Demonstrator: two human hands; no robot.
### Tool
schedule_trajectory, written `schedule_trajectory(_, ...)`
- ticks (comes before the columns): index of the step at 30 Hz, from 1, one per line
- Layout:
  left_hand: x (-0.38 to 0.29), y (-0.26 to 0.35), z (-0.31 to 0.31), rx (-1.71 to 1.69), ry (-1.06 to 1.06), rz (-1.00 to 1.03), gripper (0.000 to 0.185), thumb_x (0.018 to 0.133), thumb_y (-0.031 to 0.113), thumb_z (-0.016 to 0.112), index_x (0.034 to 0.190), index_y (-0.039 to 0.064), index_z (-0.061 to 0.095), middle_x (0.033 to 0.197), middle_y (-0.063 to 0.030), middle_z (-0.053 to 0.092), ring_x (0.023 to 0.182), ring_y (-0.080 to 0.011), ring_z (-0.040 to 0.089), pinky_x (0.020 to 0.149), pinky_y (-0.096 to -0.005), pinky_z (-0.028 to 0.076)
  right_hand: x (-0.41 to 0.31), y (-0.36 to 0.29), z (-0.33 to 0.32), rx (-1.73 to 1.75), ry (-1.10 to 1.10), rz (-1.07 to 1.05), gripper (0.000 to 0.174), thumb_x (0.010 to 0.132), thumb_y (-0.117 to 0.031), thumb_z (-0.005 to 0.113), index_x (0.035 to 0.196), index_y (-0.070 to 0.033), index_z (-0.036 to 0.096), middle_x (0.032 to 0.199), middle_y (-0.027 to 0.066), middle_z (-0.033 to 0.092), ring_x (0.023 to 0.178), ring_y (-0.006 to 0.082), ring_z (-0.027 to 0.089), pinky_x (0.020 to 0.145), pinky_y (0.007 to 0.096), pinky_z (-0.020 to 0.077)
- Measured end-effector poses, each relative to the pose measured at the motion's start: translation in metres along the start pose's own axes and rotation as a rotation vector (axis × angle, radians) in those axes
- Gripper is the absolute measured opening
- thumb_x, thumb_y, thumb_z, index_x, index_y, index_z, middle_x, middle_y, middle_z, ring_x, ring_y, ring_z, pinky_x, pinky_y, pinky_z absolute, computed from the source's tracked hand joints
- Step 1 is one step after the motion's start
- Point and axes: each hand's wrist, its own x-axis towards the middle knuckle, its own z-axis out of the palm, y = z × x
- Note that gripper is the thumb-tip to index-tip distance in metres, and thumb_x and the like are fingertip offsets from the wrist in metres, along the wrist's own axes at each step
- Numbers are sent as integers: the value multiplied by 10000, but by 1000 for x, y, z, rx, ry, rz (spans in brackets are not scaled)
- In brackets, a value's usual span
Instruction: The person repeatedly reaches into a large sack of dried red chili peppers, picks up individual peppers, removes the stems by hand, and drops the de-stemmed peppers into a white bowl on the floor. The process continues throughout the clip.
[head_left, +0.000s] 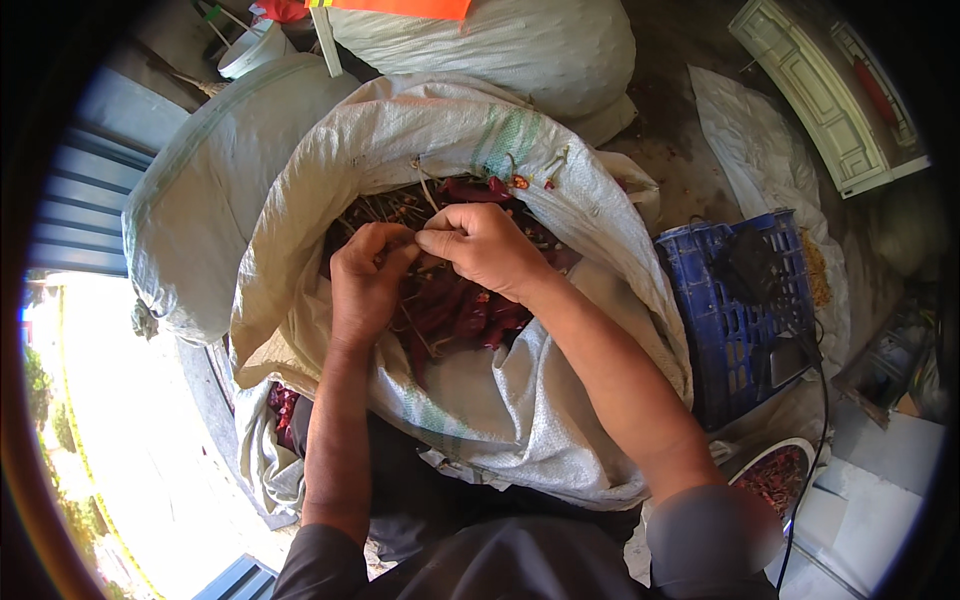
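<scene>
A white woven sack with green stripes stands before me, its mouth rolled wide. Dark red dried chili peppers and thin stalks fill the part I can see. Over them, my left hand and my right hand meet with thumbs and fingers pinched together. Whatever is between the fingertips is too small and covered to make out. A pale stalk rises just beyond the right fingers. Near it lies a glossy red chili. Loose chili stems rest on the sack's folded rim.
Full woven sacks stand left and behind. At right is a blue plastic crate with a dark object and a black cable. A basin holds red chili pieces. A white bucket stands at upper left.
</scene>
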Motion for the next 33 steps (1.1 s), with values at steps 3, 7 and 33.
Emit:
schedule_trajectory(3,1,-1,2,-8,-24,17,114,853,21,715,965,3,712,814,-50,691,718,-98,598,674,-271,493,2,2,-2,-185,31,-76,221,907,-152,662,950,57,719,770,76,704,695,102,621,633,286,496)
schedule_trajectory(7,-1,-2,0,-134,-14,-100,123,852,23,717,972,-2,710,810,-52,688,715,-94,591,673,-264,491,-1,4,-3,93,-52,77,228,896,-157,676,934,64,718,776,87,714,708,121,643,661,299,513)
schedule_trajectory(33,2,-10,-3,-326,-43,-167,74,903,17,696,977,24,689,792,33,639,683,-18,519,604,-196,422,0,6,0,143,-81,-12,176,961,-110,632,1077,20,660,806,14,662,542,4,434,446,191,333)
